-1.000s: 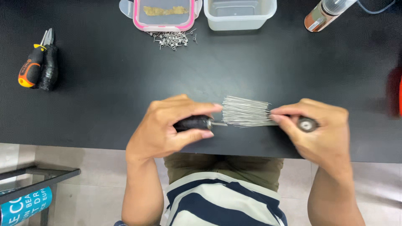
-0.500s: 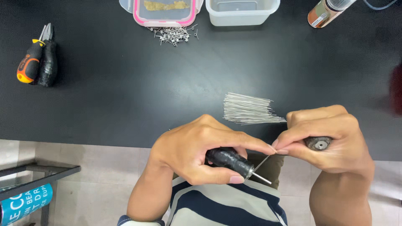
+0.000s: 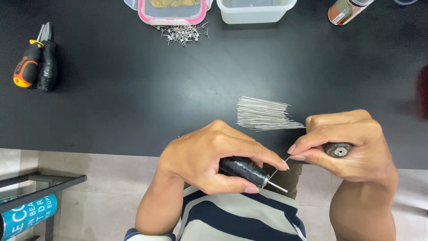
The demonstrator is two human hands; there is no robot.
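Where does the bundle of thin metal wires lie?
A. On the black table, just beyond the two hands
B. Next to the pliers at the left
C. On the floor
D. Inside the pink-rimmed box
A: the bundle of thin metal wires rests on the black table, just beyond the left hand and right hand.

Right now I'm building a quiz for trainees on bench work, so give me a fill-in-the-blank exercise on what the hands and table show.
1. The left hand grips a black-handled tool tipped with a thin metal ____.
2. The right hand pinches a thin ____.
3. The bundle of straight steel wires lies on the ____ table.
4. The small bent metal pieces lie beside the ____-rimmed container.

Missing words: rod; wire; black; pink
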